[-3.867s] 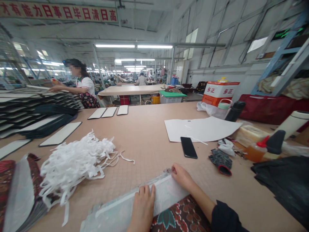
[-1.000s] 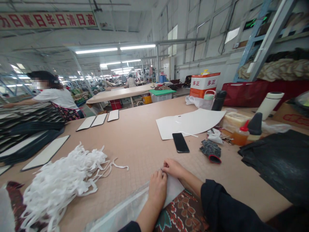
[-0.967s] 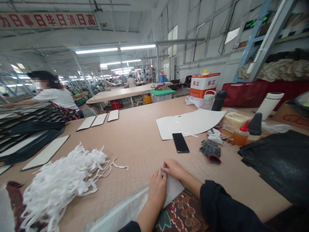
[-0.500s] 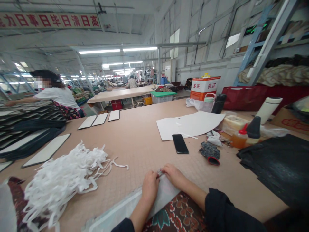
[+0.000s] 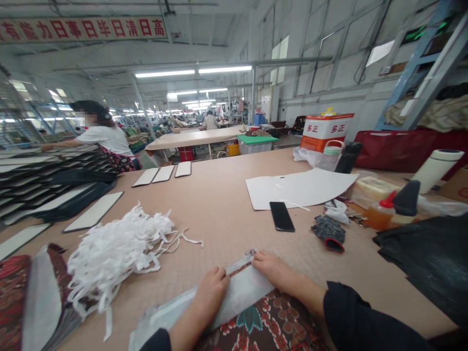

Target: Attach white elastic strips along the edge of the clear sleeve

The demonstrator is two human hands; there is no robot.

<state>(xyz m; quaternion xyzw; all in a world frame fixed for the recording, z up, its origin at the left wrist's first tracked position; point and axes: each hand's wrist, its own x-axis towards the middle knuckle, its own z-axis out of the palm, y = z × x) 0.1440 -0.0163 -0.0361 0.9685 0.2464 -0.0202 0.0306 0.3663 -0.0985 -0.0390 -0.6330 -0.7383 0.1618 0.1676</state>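
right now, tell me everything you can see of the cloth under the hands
The cloth looks like thin fabric, its far part dull whitish, its near part dark brown with a red, white and teal floral print. A narrow brown strip shows along the far edge between the left hand and right hand, which both touch it. It lies slantwise on the table, running out of view at the bottom.

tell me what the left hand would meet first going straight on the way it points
Past the pale fabric, the left hand would probably meet the white sheet or the black phone at its near edge; depth leaves which one unclear.
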